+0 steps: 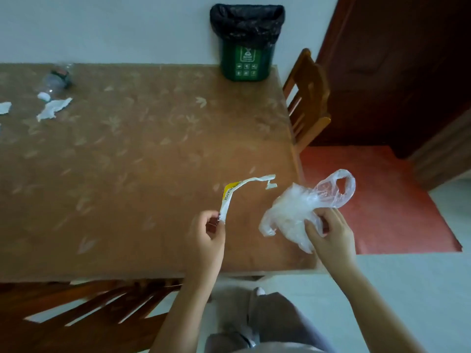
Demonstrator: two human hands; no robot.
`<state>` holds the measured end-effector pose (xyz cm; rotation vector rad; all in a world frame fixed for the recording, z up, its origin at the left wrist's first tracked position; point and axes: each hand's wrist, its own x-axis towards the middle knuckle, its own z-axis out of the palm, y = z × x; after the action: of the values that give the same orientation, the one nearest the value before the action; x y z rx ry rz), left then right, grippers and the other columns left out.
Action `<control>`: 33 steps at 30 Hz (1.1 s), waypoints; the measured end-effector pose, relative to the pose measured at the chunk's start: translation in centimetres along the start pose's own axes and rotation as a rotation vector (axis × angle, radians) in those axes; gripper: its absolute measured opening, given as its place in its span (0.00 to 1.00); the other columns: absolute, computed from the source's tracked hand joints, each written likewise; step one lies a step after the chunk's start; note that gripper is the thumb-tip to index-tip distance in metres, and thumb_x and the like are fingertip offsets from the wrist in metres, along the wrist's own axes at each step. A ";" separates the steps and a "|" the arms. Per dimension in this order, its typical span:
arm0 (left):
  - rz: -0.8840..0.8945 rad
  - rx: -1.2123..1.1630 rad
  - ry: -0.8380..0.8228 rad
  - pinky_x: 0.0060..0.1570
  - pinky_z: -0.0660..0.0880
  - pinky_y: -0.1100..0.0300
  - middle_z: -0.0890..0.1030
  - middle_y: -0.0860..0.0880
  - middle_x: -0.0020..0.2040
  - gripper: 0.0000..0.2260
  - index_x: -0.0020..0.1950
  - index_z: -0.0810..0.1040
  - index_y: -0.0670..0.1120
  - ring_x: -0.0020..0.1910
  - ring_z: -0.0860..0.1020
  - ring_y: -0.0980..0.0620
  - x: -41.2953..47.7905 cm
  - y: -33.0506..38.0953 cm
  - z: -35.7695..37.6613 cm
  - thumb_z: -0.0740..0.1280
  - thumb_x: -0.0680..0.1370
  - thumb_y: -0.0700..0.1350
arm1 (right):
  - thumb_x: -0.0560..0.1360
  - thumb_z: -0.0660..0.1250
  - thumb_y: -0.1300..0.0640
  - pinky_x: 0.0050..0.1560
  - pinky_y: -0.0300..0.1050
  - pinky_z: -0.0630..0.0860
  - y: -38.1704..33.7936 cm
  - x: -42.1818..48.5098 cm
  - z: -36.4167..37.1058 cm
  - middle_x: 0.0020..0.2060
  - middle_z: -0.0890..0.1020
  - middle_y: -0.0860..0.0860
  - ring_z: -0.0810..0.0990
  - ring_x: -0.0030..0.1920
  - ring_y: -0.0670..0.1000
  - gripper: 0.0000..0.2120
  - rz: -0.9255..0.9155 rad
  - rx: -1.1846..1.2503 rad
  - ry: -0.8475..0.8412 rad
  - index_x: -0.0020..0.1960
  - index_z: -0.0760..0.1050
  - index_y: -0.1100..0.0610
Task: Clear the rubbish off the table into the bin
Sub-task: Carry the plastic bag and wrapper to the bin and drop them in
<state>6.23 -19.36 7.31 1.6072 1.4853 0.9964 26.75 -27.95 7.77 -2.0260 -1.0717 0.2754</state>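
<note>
Table [142, 154] bears the green bin [246, 62] at its far edge; clear plastic bag [293, 210] hangs well in front of bin, right hand [331, 235] fingers curled round its bunched end; bottle [57, 79] lies far left of bin; torn wrapper strip [234, 189], in front of bin beside bag, is pinched by left hand [207, 233]; tissue scraps [54, 108] far left; likely best: scrunch bag tighter, carry both over bin's mouth, release there.
</note>
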 end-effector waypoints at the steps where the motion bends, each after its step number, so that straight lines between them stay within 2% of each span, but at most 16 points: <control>1: 0.032 -0.003 -0.028 0.38 0.75 0.53 0.79 0.49 0.37 0.10 0.43 0.75 0.52 0.36 0.77 0.51 -0.4 0.7 0.7 0.68 0.72 0.36 | 0.68 0.69 0.67 0.35 0.29 0.66 0.6 -0.3 -1.1 0.40 0.76 0.52 0.72 0.36 0.50 0.07 0.019 0.006 0.049 0.44 0.74 0.61; 3: 0.100 -0.016 -0.080 0.38 0.76 0.51 0.79 0.50 0.37 0.11 0.43 0.74 0.54 0.36 0.77 0.51 -0.9 2.1 2.4 0.68 0.72 0.36 | 0.67 0.69 0.68 0.36 0.28 0.66 2.0 -0.5 -3.1 0.39 0.76 0.52 0.71 0.34 0.46 0.07 0.046 0.023 0.147 0.44 0.74 0.61; 7: 0.162 -0.051 -0.172 0.37 0.76 0.50 0.78 0.51 0.36 0.15 0.41 0.72 0.60 0.34 0.77 0.51 -1.9 5.1 7.0 0.68 0.72 0.38 | 0.67 0.69 0.65 0.36 0.28 0.66 5.6 0.0 -6.0 0.37 0.74 0.52 0.68 0.34 0.45 0.06 0.079 0.061 0.264 0.43 0.73 0.59; 9: 0.176 -0.086 -0.218 0.35 0.76 0.48 0.78 0.51 0.36 0.11 0.41 0.73 0.61 0.32 0.76 0.50 -2.2 6.4 10.1 0.66 0.72 0.43 | 0.66 0.66 0.60 0.35 0.29 0.65 7.8 0.8 -7.7 0.36 0.74 0.52 0.68 0.34 0.46 0.05 0.098 0.078 0.303 0.42 0.73 0.59; 12: 0.188 -0.115 -0.266 0.32 0.75 0.46 0.78 0.50 0.36 0.07 0.41 0.73 0.62 0.31 0.75 0.48 -2.4 8.9 15.9 0.64 0.70 0.47 | 0.66 0.65 0.59 0.35 0.29 0.65 11.8 2.6 -11.0 0.35 0.73 0.50 0.69 0.35 0.46 0.05 0.125 0.107 0.351 0.41 0.72 0.55; 15: 0.191 -0.123 -0.335 0.33 0.75 0.46 0.78 0.48 0.37 0.04 0.42 0.73 0.62 0.33 0.77 0.44 -2.4 12.3 22.4 0.63 0.71 0.51 | 0.67 0.67 0.62 0.36 0.29 0.66 15.7 5.5 -15.0 0.35 0.74 0.49 0.71 0.37 0.42 0.08 0.127 0.114 0.350 0.41 0.71 0.52; 17: 0.202 -0.131 -0.356 0.34 0.77 0.44 0.76 0.52 0.37 0.06 0.43 0.73 0.61 0.34 0.78 0.44 -2.2 15.2 26.4 0.64 0.72 0.49 | 0.67 0.69 0.66 0.36 0.28 0.66 17.9 8.0 -18.0 0.36 0.74 0.49 0.72 0.38 0.41 0.11 0.109 0.098 0.347 0.41 0.71 0.53; 19: 0.235 -0.105 -0.331 0.32 0.77 0.44 0.76 0.56 0.34 0.09 0.43 0.74 0.59 0.32 0.77 0.47 -2.0 17.9 29.8 0.67 0.72 0.44 | 0.67 0.70 0.69 0.37 0.27 0.66 19.8 10.7 -21.0 0.36 0.74 0.49 0.72 0.38 0.39 0.11 0.092 0.072 0.348 0.42 0.73 0.56; 21: 0.280 -0.044 -0.279 0.33 0.78 0.51 0.76 0.58 0.35 0.10 0.44 0.75 0.53 0.34 0.77 0.52 -1.5 20.5 32.5 0.69 0.72 0.38 | 0.66 0.70 0.70 0.37 0.26 0.66 21.3 13.5 -23.5 0.36 0.73 0.47 0.72 0.38 0.37 0.10 0.080 0.055 0.364 0.42 0.74 0.58; 23: 0.276 -0.007 -0.219 0.34 0.76 0.58 0.77 0.55 0.37 0.08 0.45 0.76 0.49 0.35 0.77 0.53 -0.5 22.0 34.3 0.69 0.72 0.37 | 0.67 0.70 0.69 0.37 0.26 0.66 22.4 16.5 -25.1 0.35 0.73 0.45 0.72 0.38 0.37 0.09 0.073 0.059 0.366 0.42 0.74 0.59; 27: 0.243 -0.045 -0.177 0.35 0.77 0.49 0.79 0.50 0.39 0.08 0.46 0.76 0.50 0.36 0.77 0.49 2.7 22.6 36.1 0.67 0.73 0.38 | 0.68 0.69 0.67 0.36 0.26 0.66 22.7 22.7 -25.5 0.36 0.74 0.45 0.72 0.38 0.39 0.10 0.004 0.105 0.276 0.42 0.72 0.55; 30: 0.210 -0.040 -0.104 0.35 0.75 0.52 0.78 0.49 0.37 0.13 0.42 0.73 0.57 0.35 0.77 0.47 5.7 23.9 36.2 0.67 0.74 0.38 | 0.68 0.69 0.68 0.36 0.26 0.66 21.9 27.8 -24.2 0.38 0.73 0.44 0.72 0.40 0.39 0.12 -0.058 0.136 0.214 0.42 0.71 0.53; 33: 0.183 -0.020 0.010 0.37 0.74 0.52 0.79 0.49 0.37 0.11 0.43 0.74 0.55 0.36 0.77 0.47 10.1 24.7 36.2 0.67 0.74 0.38 | 0.68 0.69 0.68 0.36 0.27 0.67 20.8 33.6 -22.2 0.39 0.74 0.43 0.73 0.40 0.40 0.11 -0.124 0.177 0.153 0.43 0.73 0.54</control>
<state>49.91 -11.31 14.12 1.7499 1.3484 1.1177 71.32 -21.01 12.38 -1.7858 -1.0352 0.1422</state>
